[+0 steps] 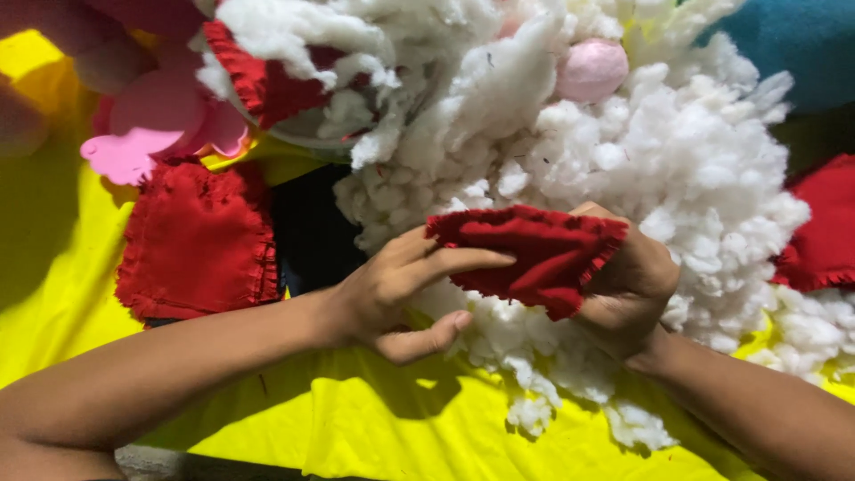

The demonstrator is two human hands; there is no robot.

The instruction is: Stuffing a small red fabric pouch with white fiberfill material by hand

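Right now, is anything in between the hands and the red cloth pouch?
No. The left hand and the right hand both touch the red cloth pouch, holding it just over the white stuffing pile.

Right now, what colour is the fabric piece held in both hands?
Red, with frayed edges: the fabric piece, clearest in the head view.
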